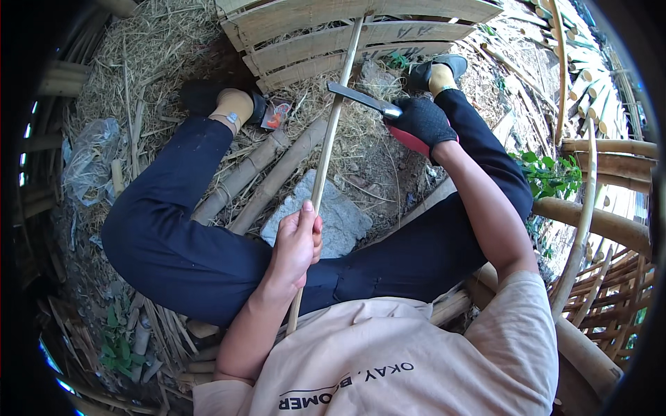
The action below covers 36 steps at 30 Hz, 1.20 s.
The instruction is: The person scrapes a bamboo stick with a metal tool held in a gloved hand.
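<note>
Bamboo strip: A long, narrow, pale straw-coloured strip point(329, 145), smooth and nearly straight, slants between the seated person's legs, its far end before the crate and its near end by the waist; we cannot tell whether the far end touches the wood.
Left hand: Bare, the left hand point(297, 243) grips the strip's lower part, fingers curled round it, thumb laid upward along it.
Right hand: In a black, textured glove with a red underside, the right hand point(420, 125) has its fingers closed on the knife's handle.
Knife: We see the grey metal blade of the knife point(361, 98) crossing the strip's upper half; whether its edge bites, we cannot tell.
Ground: Dry straw point(159, 55) and bare earth spread below us, with a rough, angular grey stone point(340, 218) between the legs and round, weathered poles point(277, 173) beside it.
Crate: A crate point(298, 24) of flat, pale wooden slats stands beyond the feet.
Surroundings: At right we find stacked cut bamboo point(590, 97), a green leafy plant point(555, 173) and slatted bamboo latticework point(617, 305); at left, a crumpled clear plastic bag point(94, 159).
Clothing: Dark, matte trousers point(173, 236) and a creased beige T-shirt point(416, 347).
</note>
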### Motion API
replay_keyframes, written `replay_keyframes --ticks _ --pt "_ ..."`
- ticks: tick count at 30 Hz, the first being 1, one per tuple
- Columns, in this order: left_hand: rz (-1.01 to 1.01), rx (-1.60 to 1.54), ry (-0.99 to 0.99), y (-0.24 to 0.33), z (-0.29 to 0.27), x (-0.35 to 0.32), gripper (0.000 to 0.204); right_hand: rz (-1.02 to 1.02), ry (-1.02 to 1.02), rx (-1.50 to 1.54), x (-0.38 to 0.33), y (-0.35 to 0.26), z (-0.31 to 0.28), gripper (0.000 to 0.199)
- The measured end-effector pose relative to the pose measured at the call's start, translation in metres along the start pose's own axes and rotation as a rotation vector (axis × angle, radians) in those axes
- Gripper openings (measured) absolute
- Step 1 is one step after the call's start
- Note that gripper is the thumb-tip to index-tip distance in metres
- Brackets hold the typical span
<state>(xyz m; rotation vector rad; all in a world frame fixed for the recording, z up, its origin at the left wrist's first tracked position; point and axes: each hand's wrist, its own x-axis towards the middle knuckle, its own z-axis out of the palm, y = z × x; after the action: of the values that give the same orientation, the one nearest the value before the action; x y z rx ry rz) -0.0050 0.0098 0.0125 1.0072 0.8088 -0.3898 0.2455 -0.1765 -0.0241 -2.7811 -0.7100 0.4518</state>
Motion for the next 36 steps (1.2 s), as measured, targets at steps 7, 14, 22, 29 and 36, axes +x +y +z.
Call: replay_keyframes --ticks 7,14,22,29,36 --pt "-0.07 -0.087 -0.026 0.004 -0.004 0.003 0.041 -0.358 -0.284 0.028 -0.048 -0.042 0.004 0.031" --pt "-0.128 -0.16 -0.126 0.0 -0.011 0.008 0.042 -0.388 -0.27 0.018 -0.052 -0.052 0.019 0.026" --pt "-0.087 -0.166 -0.183 -0.003 -0.012 0.008 0.041 -0.237 -0.196 -0.025 -0.036 -0.033 0.014 0.024" --pt "-0.082 -0.142 -0.152 -0.002 -0.012 0.008 0.041 -0.253 -0.134 -0.016 -0.032 -0.035 0.018 0.02" --pt "-0.064 -0.125 -0.115 0.0 -0.011 0.006 0.041 -0.262 -0.116 -0.051 -0.031 -0.038 0.013 0.024"
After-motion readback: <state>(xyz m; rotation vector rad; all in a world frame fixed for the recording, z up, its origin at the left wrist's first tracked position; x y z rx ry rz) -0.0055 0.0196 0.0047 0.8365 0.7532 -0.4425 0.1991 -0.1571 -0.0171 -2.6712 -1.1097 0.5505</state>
